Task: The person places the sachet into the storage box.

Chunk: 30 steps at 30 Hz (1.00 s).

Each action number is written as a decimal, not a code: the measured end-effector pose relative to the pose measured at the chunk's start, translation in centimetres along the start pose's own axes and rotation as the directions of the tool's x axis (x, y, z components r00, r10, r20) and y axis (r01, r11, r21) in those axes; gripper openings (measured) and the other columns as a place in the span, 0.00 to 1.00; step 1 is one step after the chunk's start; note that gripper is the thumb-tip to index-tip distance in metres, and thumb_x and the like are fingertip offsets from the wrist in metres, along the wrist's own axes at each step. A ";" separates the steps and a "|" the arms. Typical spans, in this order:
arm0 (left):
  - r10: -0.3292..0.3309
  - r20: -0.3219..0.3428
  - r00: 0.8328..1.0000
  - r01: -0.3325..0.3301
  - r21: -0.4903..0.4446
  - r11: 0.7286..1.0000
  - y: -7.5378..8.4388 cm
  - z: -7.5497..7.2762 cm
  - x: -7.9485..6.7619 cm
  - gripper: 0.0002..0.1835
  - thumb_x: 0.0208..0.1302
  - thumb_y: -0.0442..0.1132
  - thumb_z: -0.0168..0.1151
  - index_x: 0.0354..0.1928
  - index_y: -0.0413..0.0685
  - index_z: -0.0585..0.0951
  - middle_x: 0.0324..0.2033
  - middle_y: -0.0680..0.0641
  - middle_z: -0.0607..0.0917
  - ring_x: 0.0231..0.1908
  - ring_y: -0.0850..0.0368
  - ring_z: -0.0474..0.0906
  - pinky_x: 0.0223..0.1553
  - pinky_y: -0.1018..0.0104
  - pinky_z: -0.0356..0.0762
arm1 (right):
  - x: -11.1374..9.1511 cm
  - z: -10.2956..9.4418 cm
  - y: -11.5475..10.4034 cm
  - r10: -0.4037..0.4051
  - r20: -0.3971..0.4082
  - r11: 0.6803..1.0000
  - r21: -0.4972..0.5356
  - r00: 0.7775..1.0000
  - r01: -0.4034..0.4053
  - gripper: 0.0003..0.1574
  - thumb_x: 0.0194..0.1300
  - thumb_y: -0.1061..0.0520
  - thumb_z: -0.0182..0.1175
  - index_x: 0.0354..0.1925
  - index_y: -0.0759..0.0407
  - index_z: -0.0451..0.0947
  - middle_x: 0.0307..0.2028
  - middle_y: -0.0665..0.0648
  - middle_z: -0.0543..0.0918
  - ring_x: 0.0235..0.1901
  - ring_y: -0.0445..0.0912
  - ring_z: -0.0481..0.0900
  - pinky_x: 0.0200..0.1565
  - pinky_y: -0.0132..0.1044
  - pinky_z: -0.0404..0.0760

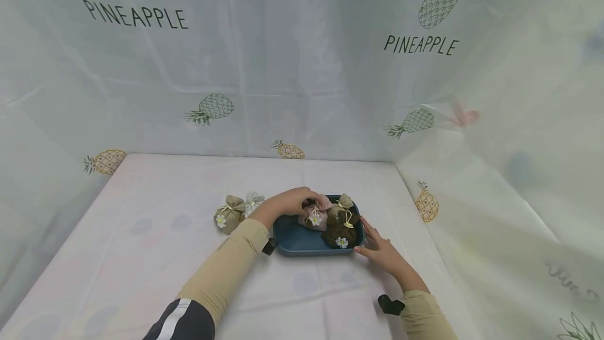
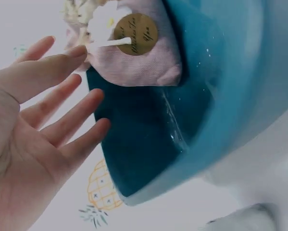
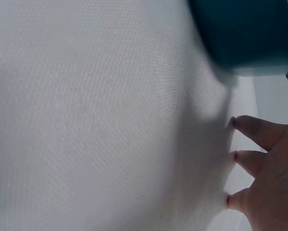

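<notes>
The person's left hand (image 1: 290, 201), fingers loosely spread, is by the neck of a pink cloth pouch (image 1: 322, 219) inside a blue rectangular tray (image 1: 297, 237)—apparently placing it. The right hand (image 1: 386, 257) splays at the tray's end—next probably calls for withdrawing the left cleanly.

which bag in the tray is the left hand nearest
The pink bag: the left hand is at its top, while the beige bag and brown bag lie farther right.
</notes>
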<state>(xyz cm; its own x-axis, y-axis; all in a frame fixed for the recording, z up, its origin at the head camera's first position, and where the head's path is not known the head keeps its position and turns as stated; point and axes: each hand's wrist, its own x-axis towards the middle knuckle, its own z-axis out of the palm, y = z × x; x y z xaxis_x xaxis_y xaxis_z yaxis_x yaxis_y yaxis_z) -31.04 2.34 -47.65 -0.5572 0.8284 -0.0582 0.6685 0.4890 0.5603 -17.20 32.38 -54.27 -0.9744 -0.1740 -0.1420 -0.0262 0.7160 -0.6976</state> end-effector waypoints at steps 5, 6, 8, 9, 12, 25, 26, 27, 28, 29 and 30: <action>-0.100 -0.058 0.993 0.097 -0.050 0.994 0.4 0.2 -2.5 0.30 0.60 0.30 0.68 0.64 0.55 0.75 0.60 0.48 0.74 0.58 0.52 0.71 0.54 0.59 0.72 | 0.0 0.0 0.1 -0.004 -0.004 1.000 -0.009 1.000 0.004 0.55 0.64 0.36 0.60 0.78 0.38 0.40 0.73 0.64 0.56 0.70 0.66 0.52 0.62 0.72 0.30; -0.112 -0.072 0.991 0.108 -0.059 0.992 0.5 0.2 -3.0 0.29 0.60 0.31 0.69 0.63 0.55 0.75 0.59 0.47 0.74 0.59 0.51 0.71 0.56 0.58 0.72 | 0.0 0.0 0.1 -0.002 -0.005 1.000 -0.012 1.000 0.002 0.55 0.64 0.36 0.60 0.78 0.38 0.40 0.72 0.64 0.56 0.70 0.66 0.51 0.62 0.72 0.31; -0.127 -0.101 0.987 0.119 -0.078 0.990 0.6 0.4 -3.8 0.28 0.59 0.31 0.69 0.61 0.55 0.77 0.60 0.48 0.74 0.60 0.50 0.70 0.58 0.57 0.70 | 0.0 0.0 0.1 0.003 -0.009 1.000 -0.020 1.000 -0.003 0.56 0.64 0.36 0.60 0.78 0.38 0.40 0.72 0.64 0.57 0.70 0.66 0.50 0.62 0.72 0.31; -0.135 -0.113 0.984 0.126 -0.084 0.989 0.6 0.5 -4.2 0.28 0.59 0.32 0.70 0.61 0.56 0.77 0.60 0.48 0.74 0.61 0.50 0.69 0.59 0.56 0.69 | -0.1 0.0 0.1 0.004 -0.011 1.000 -0.023 1.000 -0.004 0.56 0.64 0.36 0.60 0.78 0.39 0.40 0.72 0.64 0.57 0.70 0.66 0.50 0.62 0.72 0.31; -0.137 -0.142 0.980 0.120 -0.119 0.986 0.7 0.6 -5.3 0.27 0.59 0.32 0.70 0.60 0.54 0.78 0.59 0.48 0.75 0.61 0.49 0.70 0.60 0.54 0.69 | -0.1 -0.1 0.1 0.012 -0.015 1.000 -0.027 1.000 -0.013 0.56 0.64 0.35 0.60 0.78 0.39 0.40 0.72 0.65 0.57 0.70 0.66 0.50 0.63 0.72 0.31; -0.267 -0.327 0.907 0.158 -0.324 0.933 1.4 0.3 -12.3 0.28 0.56 0.37 0.73 0.59 0.59 0.78 0.60 0.49 0.75 0.58 0.44 0.72 0.57 0.44 0.70 | 0.0 0.1 0.1 0.001 -0.014 0.999 -0.032 1.000 -0.001 0.55 0.65 0.36 0.60 0.78 0.39 0.40 0.73 0.63 0.56 0.70 0.66 0.50 0.62 0.73 0.31; -0.276 -0.348 0.896 0.157 -0.333 0.930 1.3 0.2 -12.8 0.28 0.56 0.37 0.73 0.59 0.59 0.78 0.60 0.50 0.75 0.58 0.45 0.72 0.57 0.44 0.70 | 0.0 0.1 0.0 0.000 -0.015 0.999 -0.032 1.000 -0.001 0.55 0.65 0.36 0.60 0.78 0.39 0.40 0.73 0.63 0.56 0.70 0.66 0.50 0.62 0.73 0.31; -0.287 -0.365 0.886 0.158 -0.345 0.925 1.1 0.2 -13.4 0.28 0.56 0.37 0.73 0.59 0.59 0.78 0.59 0.50 0.76 0.58 0.45 0.72 0.58 0.44 0.70 | 0.0 0.1 0.0 -0.001 -0.016 1.000 -0.031 1.000 0.000 0.55 0.65 0.36 0.60 0.78 0.38 0.40 0.73 0.63 0.56 0.70 0.66 0.50 0.62 0.73 0.31; -0.293 -0.381 0.877 0.152 -0.358 0.921 1.0 0.1 -13.9 0.28 0.56 0.36 0.73 0.60 0.57 0.78 0.60 0.50 0.76 0.59 0.45 0.72 0.58 0.44 0.69 | 0.0 0.1 0.0 -0.002 -0.016 1.000 -0.031 1.000 0.001 0.55 0.65 0.36 0.60 0.78 0.38 0.40 0.73 0.63 0.56 0.70 0.66 0.50 0.62 0.73 0.31; -0.299 -0.393 0.869 0.149 -0.368 0.918 0.8 0.0 -14.4 0.29 0.56 0.37 0.73 0.60 0.57 0.77 0.60 0.50 0.76 0.59 0.45 0.72 0.57 0.44 0.70 | 0.1 0.1 0.0 -0.003 -0.016 1.000 -0.030 1.000 0.002 0.55 0.65 0.36 0.60 0.78 0.38 0.40 0.73 0.63 0.56 0.70 0.66 0.49 0.62 0.73 0.31; -0.307 -0.403 0.862 0.145 -0.383 0.912 0.6 -0.1 -14.9 0.29 0.56 0.37 0.73 0.61 0.56 0.77 0.60 0.50 0.75 0.59 0.44 0.72 0.56 0.44 0.71 | 0.1 0.1 0.0 -0.004 -0.015 1.000 -0.029 1.000 0.003 0.55 0.65 0.36 0.60 0.78 0.39 0.40 0.73 0.63 0.56 0.70 0.66 0.49 0.62 0.73 0.31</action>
<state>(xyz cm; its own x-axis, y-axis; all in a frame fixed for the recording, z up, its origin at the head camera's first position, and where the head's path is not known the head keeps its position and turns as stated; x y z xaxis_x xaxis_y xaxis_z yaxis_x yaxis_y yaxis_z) -22.36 -9.70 -46.38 -0.8841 0.4539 0.1112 0.3402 0.4619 0.8191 -17.23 32.33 -54.33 -0.9777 -0.1663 -0.1286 -0.0359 0.7349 -0.6772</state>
